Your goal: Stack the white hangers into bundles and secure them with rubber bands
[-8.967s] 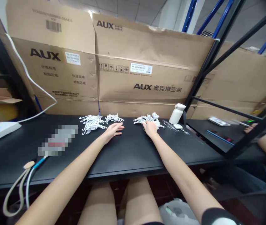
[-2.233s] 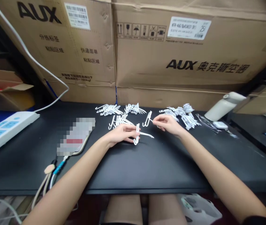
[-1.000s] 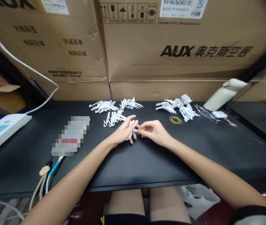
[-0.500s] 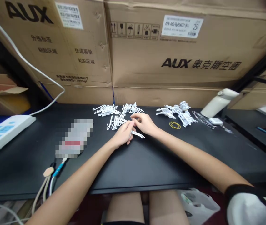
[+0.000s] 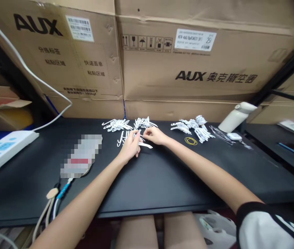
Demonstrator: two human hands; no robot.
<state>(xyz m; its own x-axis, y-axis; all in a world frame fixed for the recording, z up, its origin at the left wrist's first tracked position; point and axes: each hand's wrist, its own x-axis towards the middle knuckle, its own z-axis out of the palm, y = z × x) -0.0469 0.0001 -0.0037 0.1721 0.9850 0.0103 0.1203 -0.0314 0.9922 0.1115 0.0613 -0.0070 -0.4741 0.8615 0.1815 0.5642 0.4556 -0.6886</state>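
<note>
My left hand (image 5: 130,147) is closed around a few thin white hooks (image 5: 146,145), whose ends stick out to the right below the fingers. Just right of it, my right hand (image 5: 155,135) has thumb and fingertips pinched together close to the left hand's hooks; what the pinch holds is too small to make out. A loose group of white hooks (image 5: 121,139) lies beside and partly behind the left hand. Two more piles of white hooks, one at the back left (image 5: 117,125) and one behind the hands (image 5: 144,122), rest on the black table (image 5: 167,180).
Bundled white hooks (image 5: 201,133) lie to the right, near yellow rubber bands (image 5: 190,141). Beyond are a cream bottle (image 5: 236,117) and a small white case (image 5: 234,136). Leftward are a blurred phone-like object (image 5: 82,155) with a cable and a power strip (image 5: 4,148). Large cartons (image 5: 149,83) stand behind.
My right hand has drawn slightly apart from the left hand's thumb. The left hand has turned a little more upright, still holding the hooks. The view has shifted slightly.
</note>
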